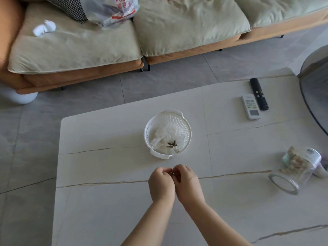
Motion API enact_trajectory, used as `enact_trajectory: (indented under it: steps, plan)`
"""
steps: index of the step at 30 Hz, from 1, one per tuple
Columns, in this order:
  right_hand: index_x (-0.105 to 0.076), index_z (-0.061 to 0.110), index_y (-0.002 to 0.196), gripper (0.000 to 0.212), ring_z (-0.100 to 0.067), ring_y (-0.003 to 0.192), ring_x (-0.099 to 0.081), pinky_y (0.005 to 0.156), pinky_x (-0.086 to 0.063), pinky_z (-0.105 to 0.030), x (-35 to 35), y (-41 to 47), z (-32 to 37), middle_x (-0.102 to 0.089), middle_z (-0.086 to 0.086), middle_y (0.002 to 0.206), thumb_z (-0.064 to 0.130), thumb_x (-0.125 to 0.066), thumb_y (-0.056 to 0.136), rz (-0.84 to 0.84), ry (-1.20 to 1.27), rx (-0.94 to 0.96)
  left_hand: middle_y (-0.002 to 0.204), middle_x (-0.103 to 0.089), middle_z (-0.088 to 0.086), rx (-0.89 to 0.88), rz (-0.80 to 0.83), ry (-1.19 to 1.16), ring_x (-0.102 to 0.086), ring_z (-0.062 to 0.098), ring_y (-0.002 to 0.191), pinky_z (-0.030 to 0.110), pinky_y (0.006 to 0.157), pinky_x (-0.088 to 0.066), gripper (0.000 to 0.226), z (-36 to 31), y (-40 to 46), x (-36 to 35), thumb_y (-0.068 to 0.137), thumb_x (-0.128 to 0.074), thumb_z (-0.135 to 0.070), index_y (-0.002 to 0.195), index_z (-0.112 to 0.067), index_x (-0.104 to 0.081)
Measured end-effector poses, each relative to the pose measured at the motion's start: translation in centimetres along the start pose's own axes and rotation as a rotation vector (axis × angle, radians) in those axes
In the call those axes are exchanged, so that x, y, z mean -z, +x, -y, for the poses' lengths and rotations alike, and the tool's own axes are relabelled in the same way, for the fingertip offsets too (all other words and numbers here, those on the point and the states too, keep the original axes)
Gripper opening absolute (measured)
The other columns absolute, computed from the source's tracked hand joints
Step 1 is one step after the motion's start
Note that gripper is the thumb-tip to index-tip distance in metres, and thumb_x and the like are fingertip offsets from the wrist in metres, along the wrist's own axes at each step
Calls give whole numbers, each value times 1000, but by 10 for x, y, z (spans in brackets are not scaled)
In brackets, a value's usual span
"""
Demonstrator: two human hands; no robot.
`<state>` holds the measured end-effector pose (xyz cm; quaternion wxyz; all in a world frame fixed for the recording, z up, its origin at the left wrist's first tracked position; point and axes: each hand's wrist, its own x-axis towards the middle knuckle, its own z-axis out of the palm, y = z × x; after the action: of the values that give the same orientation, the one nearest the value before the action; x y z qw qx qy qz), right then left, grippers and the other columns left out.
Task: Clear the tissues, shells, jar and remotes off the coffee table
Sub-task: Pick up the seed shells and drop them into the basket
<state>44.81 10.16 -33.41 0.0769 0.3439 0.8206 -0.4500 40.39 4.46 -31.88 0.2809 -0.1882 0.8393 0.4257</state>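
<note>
My left hand [161, 183] and my right hand [188, 181] are together over the white coffee table [106, 201], fingers pinched on small dark shells [173, 173] between them. Just beyond stands a white slotted basket [150, 126] holding crumpled tissues [166, 137] and a few shells [171, 144]. A clear jar [298, 167] of nuts lies on its side at the right, mouth toward me. A white remote [250, 106] and a black remote [259, 94] lie side by side at the far right.
A sofa [106, 41] with pale green cushions runs along the back, carrying a plastic bag [110, 9] and a white crumpled tissue [44, 28]. A round grey table [314, 96] overlaps the right edge. Grey tiled floor [26, 139] lies left.
</note>
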Motion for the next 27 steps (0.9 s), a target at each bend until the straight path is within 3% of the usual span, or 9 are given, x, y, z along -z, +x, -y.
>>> enact_trajectory:
  steps: [4,7,10,14,17,20,27]
  plan:
    - [-59,10,94,8,-22,81,-58,72,-50,-38,23,4,40,-57,0,88,16,-56,89,-79,71,70,98,-72,5,-89,-41,-72,-65,22,93,29,81,-50,36,-42,-10,17,86,-39,2,97,-12,-70]
    - [-62,11,95,9,-20,81,-60,74,-53,-38,38,14,64,-60,-3,93,12,-55,90,-104,155,65,104,-71,5,-176,-31,-73,-63,22,98,26,83,-48,36,-70,-11,28,87,-39,3,100,-12,-69]
    - [-67,15,98,18,-15,76,-60,68,-49,-25,50,27,82,-64,-6,96,10,-50,92,-122,187,58,112,-70,5,-252,21,-16,-62,20,102,22,82,-42,38,-91,-7,35,90,-39,0,112,-13,-67]
    - [-59,15,118,30,-19,88,-64,69,-48,-23,54,45,91,-68,-5,100,8,-46,92,-14,20,107,132,-61,2,-280,112,65,-56,18,120,19,90,-38,43,-104,1,35,95,-38,-7,133,-16,-56]
    - [-52,13,130,40,-19,95,-62,72,-48,-23,55,56,84,-64,-8,110,3,-41,93,-10,74,19,143,-51,1,-253,160,119,-48,17,131,24,102,-35,48,-102,12,32,97,-35,-9,143,-20,-42]
    - [-55,14,129,39,-22,105,-62,84,-51,-30,59,61,71,-62,-10,124,4,-43,94,-92,127,-64,141,-52,1,-231,141,151,-49,19,129,27,102,-37,51,-91,25,31,97,-34,-7,146,-23,-37]
    - [-60,14,122,37,-22,103,-60,83,-51,-35,67,67,39,-61,-6,122,4,-43,90,-154,41,-175,134,-55,10,-191,11,263,-52,26,123,35,102,-43,48,-66,54,43,94,-37,-1,139,-14,-46]
